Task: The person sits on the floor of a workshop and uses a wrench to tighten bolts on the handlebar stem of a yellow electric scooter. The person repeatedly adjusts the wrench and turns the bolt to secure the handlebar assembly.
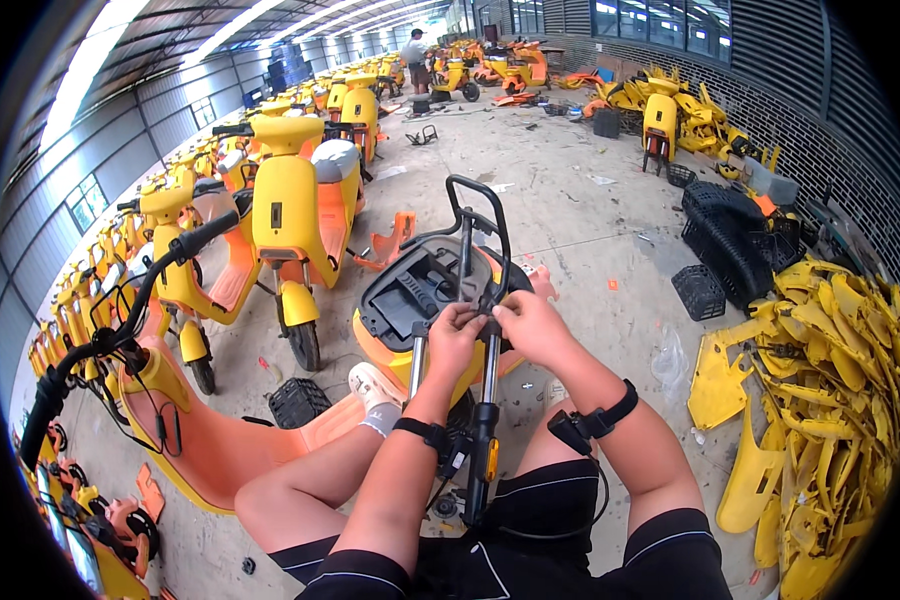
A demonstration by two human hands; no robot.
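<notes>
My left hand (457, 328) and my right hand (522, 322) meet in front of me, fingers pinched close together. Whatever lies between the fingertips is too small to make out. Right beneath them is the top of a front fork (485, 425) with silver tubes, black lower legs and an orange reflector; it stands between my knees. Behind the hands rises a black tubular loop (502, 215). The fork leans by the rear of a yellow and orange scooter (210, 440), whose open black seat compartment (410, 290) lies just beyond my left hand.
Rows of yellow scooters (288, 205) stand on the left. A heap of yellow body panels (830, 380) lies at the right, with black baskets (725, 240) behind it. A black crate (298, 402) sits near my left foot. Far back stands another person (416, 62).
</notes>
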